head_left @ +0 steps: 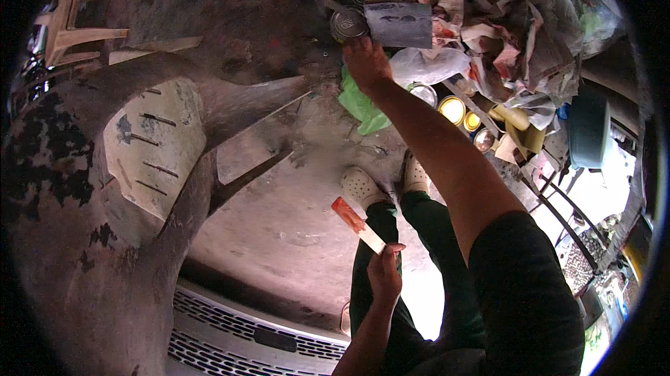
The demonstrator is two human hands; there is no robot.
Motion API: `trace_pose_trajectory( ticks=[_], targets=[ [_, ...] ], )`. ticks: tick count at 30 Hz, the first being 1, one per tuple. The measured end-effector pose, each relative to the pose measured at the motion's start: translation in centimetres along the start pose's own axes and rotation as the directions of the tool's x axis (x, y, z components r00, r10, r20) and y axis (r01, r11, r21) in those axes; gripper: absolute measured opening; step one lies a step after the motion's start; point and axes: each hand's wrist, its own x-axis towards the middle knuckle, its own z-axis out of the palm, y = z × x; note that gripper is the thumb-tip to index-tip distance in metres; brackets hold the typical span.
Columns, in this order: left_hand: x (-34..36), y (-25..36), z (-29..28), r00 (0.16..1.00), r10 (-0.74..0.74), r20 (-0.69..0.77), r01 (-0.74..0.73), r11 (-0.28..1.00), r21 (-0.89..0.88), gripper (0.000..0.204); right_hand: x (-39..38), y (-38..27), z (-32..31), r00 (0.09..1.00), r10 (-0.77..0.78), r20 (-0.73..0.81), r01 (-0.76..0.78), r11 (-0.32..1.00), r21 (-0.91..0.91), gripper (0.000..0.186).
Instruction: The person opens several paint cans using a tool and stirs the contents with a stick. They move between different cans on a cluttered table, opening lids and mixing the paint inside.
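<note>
Gripped between the fingers of the left hand (pixel 385 273), near the person's legs, is a flat narrow spatula with a pale handle and a red-coated blade (pixel 357 224), pointing up and left. It looks light and stiff, probably slick where the red paste sits, so the bare handle end is the place to take it. The right hand (pixel 366 62) reaches far out and pinches the lower edge of a dark grey sanding sheet (pixel 399 24), thin and bendable, beside a closed round metal tin (pixel 347 24). To the right, open cans (pixel 453 109) show yellow paste or paint; a green plastic bag (pixel 361 105) lies on the dusty floor (pixel 293 215).
</note>
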Motion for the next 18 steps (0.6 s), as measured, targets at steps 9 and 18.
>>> trace_pose_trajectory(
  ticks=[9,18],
  targets=[
    [1.3,1.1,-1.1,0.995,-0.039,0.093,0.029,0.993,0.110,0.045,1.2,1.6,0.4,0.988,0.130,0.078,-0.122,0.987,-0.107,0.032],
    [1.7,0.7,-0.1,0.990,-0.065,0.127,0.046,0.989,0.142,0.050,0.5,4.4,1.9,0.997,-0.069,-0.022,0.065,0.988,-0.138,0.031]
  ],
)
